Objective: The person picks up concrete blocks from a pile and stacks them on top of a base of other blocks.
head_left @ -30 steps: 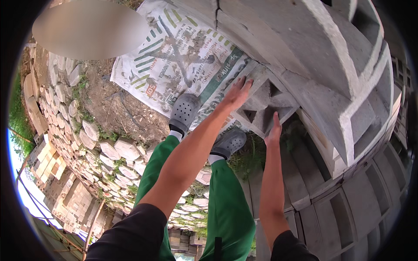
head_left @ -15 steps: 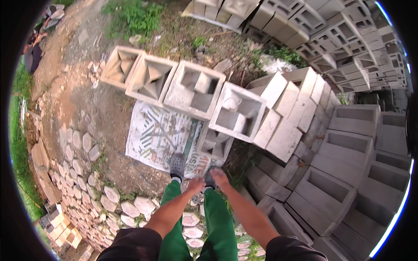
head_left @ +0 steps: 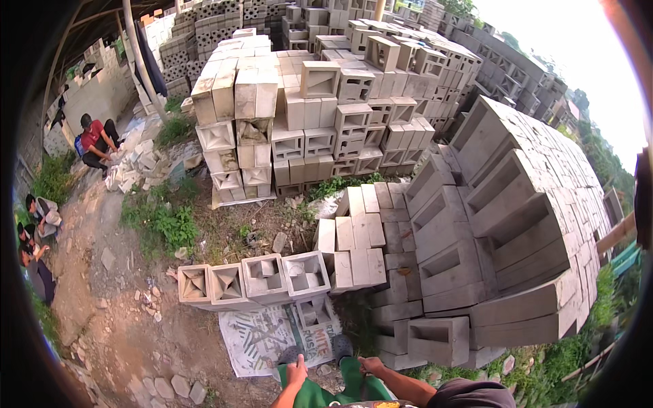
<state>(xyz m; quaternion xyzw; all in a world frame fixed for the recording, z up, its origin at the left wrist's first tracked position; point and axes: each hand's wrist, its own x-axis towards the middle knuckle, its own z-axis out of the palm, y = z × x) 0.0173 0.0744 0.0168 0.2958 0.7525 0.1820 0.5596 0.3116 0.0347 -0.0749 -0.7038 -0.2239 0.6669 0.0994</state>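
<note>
Both hands are low at my knees, over the green trousers [head_left: 352, 382]. My left hand [head_left: 296, 372] is closed, apparently on the fabric of the left leg, with its thumb on top. My right hand [head_left: 371, 366] has curled fingers and seems to pinch the cloth of the right leg. Ahead of my feet lies a printed white sack sheet [head_left: 245, 345]. Along its far edge runs a row of hollow concrete blocks, the rightmost block [head_left: 305, 273] showing its open cavity. One lower block [head_left: 316, 313] sits on the sheet's right part. Neither hand touches a block.
On the right rises a large stack of grey concrete channel blocks [head_left: 507, 211]. Pale solid blocks [head_left: 358, 231] adjoin the row. Tall stacks of vent blocks [head_left: 306, 112] stand beyond. A person in red [head_left: 102, 139] crouches by rubble at far left; others sit nearer. Hexagonal pavers [head_left: 180, 385] lie lower left.
The head view has tilted up, bringing the far stacks and seated people into sight. My hands, together near the knees before, are now farther apart. The blocks stay in place.
</note>
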